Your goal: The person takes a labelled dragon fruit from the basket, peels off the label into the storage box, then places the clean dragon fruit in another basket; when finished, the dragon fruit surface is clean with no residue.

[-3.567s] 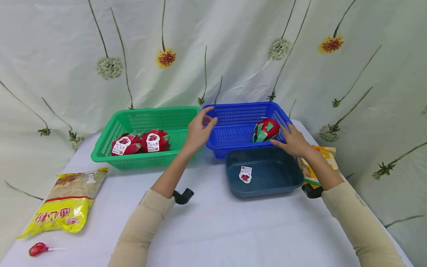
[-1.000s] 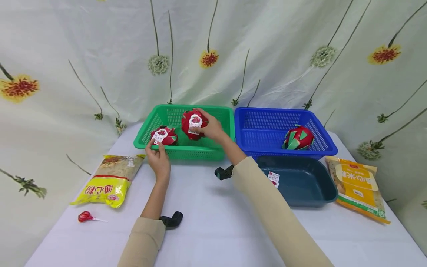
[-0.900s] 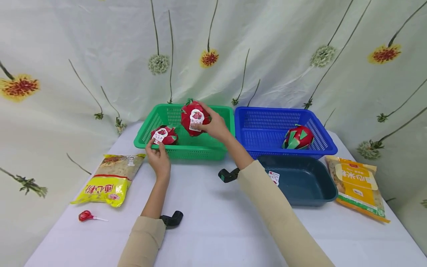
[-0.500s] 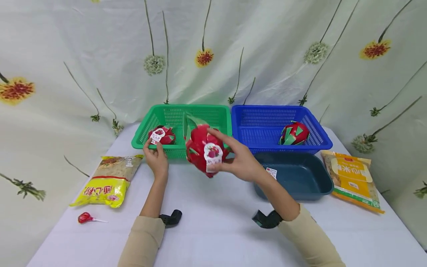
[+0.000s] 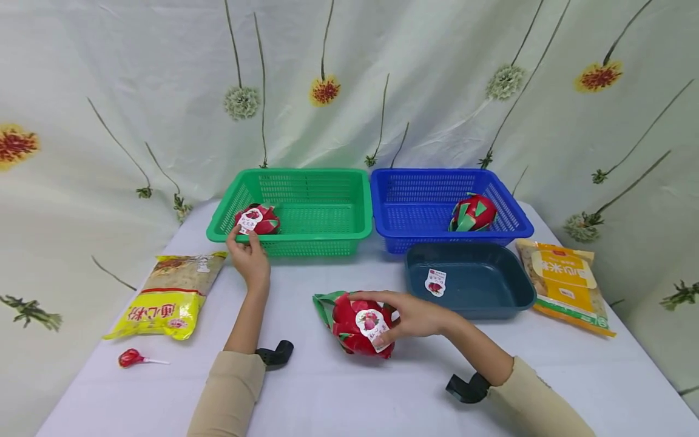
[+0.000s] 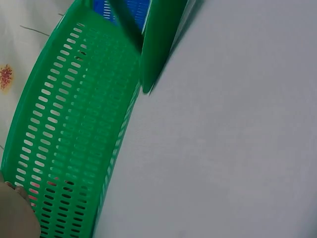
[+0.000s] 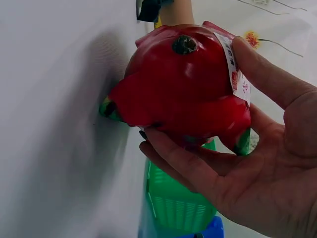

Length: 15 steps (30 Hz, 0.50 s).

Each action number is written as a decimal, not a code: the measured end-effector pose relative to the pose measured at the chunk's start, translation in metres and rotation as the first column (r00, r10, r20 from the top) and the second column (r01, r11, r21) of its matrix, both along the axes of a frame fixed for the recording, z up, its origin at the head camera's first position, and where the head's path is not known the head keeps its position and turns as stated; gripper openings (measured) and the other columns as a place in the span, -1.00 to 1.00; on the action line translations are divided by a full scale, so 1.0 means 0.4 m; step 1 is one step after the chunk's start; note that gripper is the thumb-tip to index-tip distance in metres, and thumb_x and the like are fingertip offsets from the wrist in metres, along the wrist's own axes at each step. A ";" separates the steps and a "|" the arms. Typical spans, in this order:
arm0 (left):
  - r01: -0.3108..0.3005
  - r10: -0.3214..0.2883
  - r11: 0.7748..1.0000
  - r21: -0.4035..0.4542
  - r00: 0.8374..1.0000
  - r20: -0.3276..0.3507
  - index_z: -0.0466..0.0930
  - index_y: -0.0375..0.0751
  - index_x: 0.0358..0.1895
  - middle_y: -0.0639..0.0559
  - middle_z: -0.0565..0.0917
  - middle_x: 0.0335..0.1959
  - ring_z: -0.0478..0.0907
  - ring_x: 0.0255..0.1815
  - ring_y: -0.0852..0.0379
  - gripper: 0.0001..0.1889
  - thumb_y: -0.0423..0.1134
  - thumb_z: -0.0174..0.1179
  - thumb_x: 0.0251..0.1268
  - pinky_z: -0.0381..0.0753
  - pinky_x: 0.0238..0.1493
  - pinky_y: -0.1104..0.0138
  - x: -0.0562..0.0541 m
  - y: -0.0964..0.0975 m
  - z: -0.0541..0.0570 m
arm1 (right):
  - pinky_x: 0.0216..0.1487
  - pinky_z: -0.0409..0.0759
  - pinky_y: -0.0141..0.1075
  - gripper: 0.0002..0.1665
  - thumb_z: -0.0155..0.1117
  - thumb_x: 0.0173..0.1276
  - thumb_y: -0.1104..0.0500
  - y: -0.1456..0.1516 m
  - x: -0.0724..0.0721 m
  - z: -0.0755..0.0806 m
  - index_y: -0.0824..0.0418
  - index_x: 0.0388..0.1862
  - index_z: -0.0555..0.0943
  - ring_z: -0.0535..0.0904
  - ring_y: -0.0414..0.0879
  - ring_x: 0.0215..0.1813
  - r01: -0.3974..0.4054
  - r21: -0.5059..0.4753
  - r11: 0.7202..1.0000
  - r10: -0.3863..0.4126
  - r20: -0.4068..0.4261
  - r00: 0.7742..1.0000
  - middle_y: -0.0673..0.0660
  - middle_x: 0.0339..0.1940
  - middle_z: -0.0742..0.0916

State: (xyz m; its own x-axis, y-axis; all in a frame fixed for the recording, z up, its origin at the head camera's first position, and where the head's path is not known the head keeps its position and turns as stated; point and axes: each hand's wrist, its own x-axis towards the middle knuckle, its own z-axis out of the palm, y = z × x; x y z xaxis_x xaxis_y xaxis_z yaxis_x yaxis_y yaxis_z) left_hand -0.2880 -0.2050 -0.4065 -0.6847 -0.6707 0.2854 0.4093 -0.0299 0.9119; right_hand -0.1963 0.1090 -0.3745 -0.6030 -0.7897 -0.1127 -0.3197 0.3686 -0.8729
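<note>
My right hand (image 5: 417, 317) grips a red dragon fruit (image 7: 183, 84) with green-tipped scales and a white label, thumb on the label and fingers underneath. The fruit hangs low over the front middle of the table, casting a shadow on the cloth. At the front rim of the green basket (image 5: 306, 238), my left hand (image 5: 250, 261) rests with thumb and forefinger apart. Its fingertips reach the label of a second dragon fruit (image 5: 266, 222) inside. In the left wrist view only a bit of that hand shows, at the lower left corner.
A blue basket (image 5: 404, 227) holds a third dragon fruit (image 5: 474, 212). In front stands a dark tray (image 5: 477, 309) with a label card (image 5: 435, 283) inside. An orange bag (image 5: 568, 285) lies right; a yellow bag (image 5: 166, 297) and a lollipop (image 5: 131, 358) lie left.
Earlier both hands were apart over the baskets. Since then my right hand has lifted one dragon fruit from the green basket and brought it toward me, low over the table. My left hand has stayed at the rim.
</note>
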 end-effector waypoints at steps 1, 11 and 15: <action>-0.001 0.001 1.000 -0.001 1.000 0.003 0.19 -0.36 0.26 0.02 0.29 -0.54 0.26 -0.68 0.28 -0.58 -0.36 -0.04 0.38 0.30 -0.63 0.53 0.005 0.002 0.004 | -0.01 0.51 -0.27 -0.05 0.45 0.05 0.13 -0.005 -0.008 -0.001 -0.21 0.39 0.22 0.24 0.00 0.27 -0.018 0.008 1.000 0.018 -0.004 1.000 -0.01 0.29 0.35; -0.038 0.038 0.999 -0.037 0.999 0.007 0.23 -0.20 0.26 0.06 0.29 -0.55 0.25 -0.65 0.27 -0.58 -0.22 -0.02 0.40 0.30 -0.59 0.51 -0.019 -0.010 -0.031 | 0.27 0.28 -0.17 0.10 0.35 0.17 0.20 -0.047 -0.056 -0.042 -0.07 0.50 -0.12 0.11 -0.05 0.41 -0.057 -0.077 0.995 0.038 -0.230 0.972 0.05 0.46 0.14; -0.026 0.026 0.998 -0.050 1.000 0.006 0.21 -0.22 0.27 0.05 0.29 -0.55 0.26 -0.65 0.27 -0.57 -0.22 -0.03 0.40 0.30 -0.59 0.50 -0.018 -0.012 -0.029 | 0.22 0.34 -0.15 0.08 0.33 0.19 0.19 -0.051 -0.057 -0.072 0.03 0.50 -0.14 0.23 0.06 0.36 0.073 -0.162 0.984 -0.114 -0.262 0.958 0.18 0.44 0.18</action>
State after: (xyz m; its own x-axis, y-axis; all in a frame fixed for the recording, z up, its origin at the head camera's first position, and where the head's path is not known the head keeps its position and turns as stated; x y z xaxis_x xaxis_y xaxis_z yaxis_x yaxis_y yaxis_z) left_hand -0.2951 -0.2100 -0.4183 -0.6692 -0.6732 0.3146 0.4035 0.0263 0.9146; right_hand -0.2193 0.0887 -0.4034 -0.6668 -0.7235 0.1786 -0.5208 0.2808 -0.8062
